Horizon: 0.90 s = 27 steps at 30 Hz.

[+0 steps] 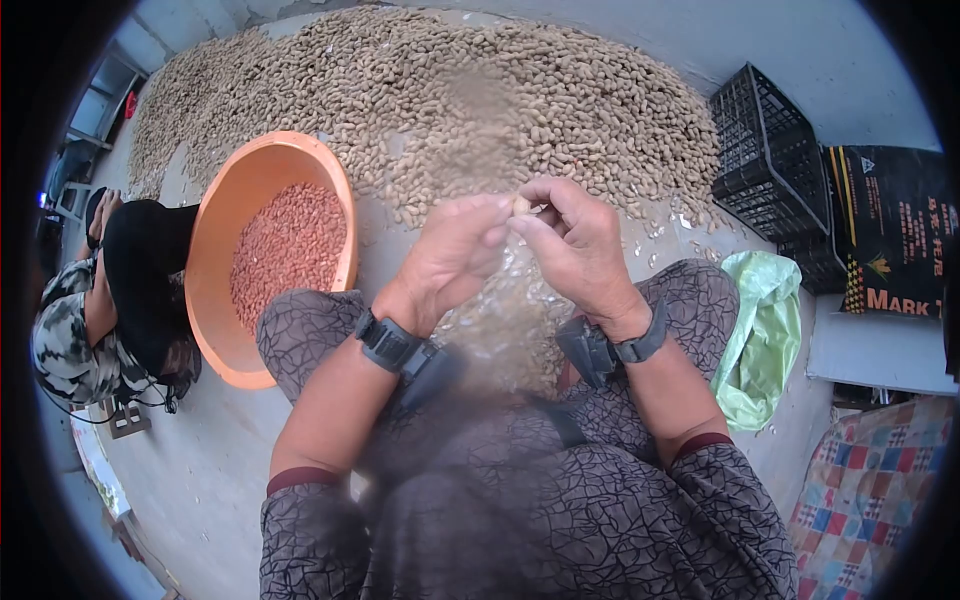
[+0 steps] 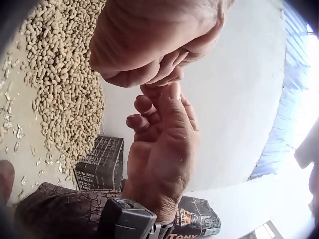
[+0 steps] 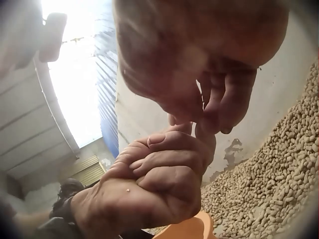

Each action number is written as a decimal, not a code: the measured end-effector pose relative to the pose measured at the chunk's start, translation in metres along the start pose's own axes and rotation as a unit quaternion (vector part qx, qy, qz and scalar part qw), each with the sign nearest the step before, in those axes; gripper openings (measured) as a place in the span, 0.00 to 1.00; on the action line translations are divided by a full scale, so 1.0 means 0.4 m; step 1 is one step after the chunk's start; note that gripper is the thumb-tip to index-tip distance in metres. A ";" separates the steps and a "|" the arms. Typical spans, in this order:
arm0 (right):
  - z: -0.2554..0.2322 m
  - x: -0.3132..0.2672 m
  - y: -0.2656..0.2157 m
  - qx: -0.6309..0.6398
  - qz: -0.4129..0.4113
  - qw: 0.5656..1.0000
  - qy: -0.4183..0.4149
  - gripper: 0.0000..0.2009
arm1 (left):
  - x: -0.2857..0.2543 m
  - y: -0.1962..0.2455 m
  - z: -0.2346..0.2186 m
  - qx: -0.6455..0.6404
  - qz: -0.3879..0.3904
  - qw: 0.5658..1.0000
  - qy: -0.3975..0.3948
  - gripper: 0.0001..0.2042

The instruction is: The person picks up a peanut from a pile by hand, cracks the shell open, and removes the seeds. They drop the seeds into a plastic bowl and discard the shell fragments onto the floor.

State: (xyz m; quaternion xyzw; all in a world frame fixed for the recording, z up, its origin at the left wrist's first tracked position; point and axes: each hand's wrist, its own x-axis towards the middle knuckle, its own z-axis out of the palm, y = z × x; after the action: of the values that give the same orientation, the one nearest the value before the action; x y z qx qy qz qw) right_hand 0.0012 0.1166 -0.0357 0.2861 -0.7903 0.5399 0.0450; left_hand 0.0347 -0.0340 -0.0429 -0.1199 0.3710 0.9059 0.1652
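Note:
In the head view a peanut [image 1: 521, 206] sits between the fingertips of both hands, above the lap. The right hand [image 1: 578, 240] pinches it between thumb and curled index finger. Touching its other side are the thumb and index fingertip of the left hand [image 1: 455, 250], whose remaining fingers curl toward the palm. In the left wrist view the left hand [image 2: 154, 42] meets the right hand [image 2: 164, 144] at the fingertips. The right wrist view shows the left hand [image 3: 149, 184] below the right hand [image 3: 199, 59]; the peanut is hidden there.
Unshelled peanuts [image 1: 600, 120] are heaped along the wall. An orange basin [image 1: 212, 270] of red kernels [image 1: 290, 250] stands at left, beside a seated person [image 1: 140, 290]. Black crates [image 1: 768, 165], a printed bag [image 1: 888, 230] and a green bag [image 1: 760, 340] lie right. Shells litter the floor.

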 end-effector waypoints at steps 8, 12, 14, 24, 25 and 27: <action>-0.017 0.005 -0.004 0.089 0.088 0.992 -0.008 0.05 | 0.000 -0.002 0.004 0.134 0.049 0.990 0.015 0.07; -0.011 0.011 0.000 0.089 0.034 0.995 0.003 0.05 | -0.011 0.001 0.011 0.125 0.059 0.990 -0.026 0.06; -0.005 0.014 0.003 0.079 0.005 0.996 0.044 0.05 | -0.014 0.004 0.008 0.113 0.062 0.991 -0.038 0.06; -0.032 0.025 -0.030 0.251 0.182 0.947 -0.082 0.14 | -0.019 0.015 0.002 0.030 0.078 0.989 -0.121 0.07; -0.034 0.027 -0.025 0.269 0.185 0.939 -0.105 0.15 | -0.021 0.018 0.007 0.040 0.084 0.989 -0.116 0.08; -0.035 0.028 -0.023 0.287 0.187 0.931 -0.125 0.17 | -0.030 0.025 0.022 0.061 0.092 0.987 -0.115 0.09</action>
State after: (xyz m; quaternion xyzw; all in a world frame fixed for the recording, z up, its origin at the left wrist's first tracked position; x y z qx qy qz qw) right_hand -0.0067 0.1220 -0.0182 0.1988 -0.6400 0.7021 -0.2406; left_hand 0.0409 -0.0370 -0.0264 0.0298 0.4135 0.9007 0.1300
